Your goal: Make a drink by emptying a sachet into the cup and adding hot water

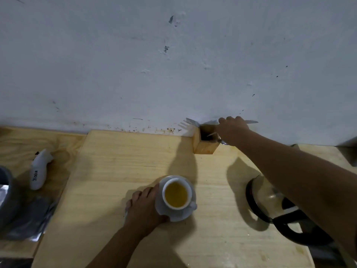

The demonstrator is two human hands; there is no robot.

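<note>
A white cup [176, 194] full of yellow-amber liquid stands on a white saucer [174, 216] at the middle of the wooden table. My left hand [144, 207] grips the saucer's left edge, thumb at its front rim. My right hand [232, 129] reaches to the wooden cutlery box [204, 146] against the wall and is closed on a thin metal spoon [223, 142] at the box's mouth. A fork [192, 121] and a knife blade [251, 122] stick out of the box on either side of that hand. A glass kettle [267, 200] with a black handle stands at the right, partly under my right forearm.
Crumpled silvery packaging [29, 219] lies at the left edge, beside a grey container [5, 190]. A small white device [39, 169] lies on the lower side board at the far left. The white wall runs directly behind the table.
</note>
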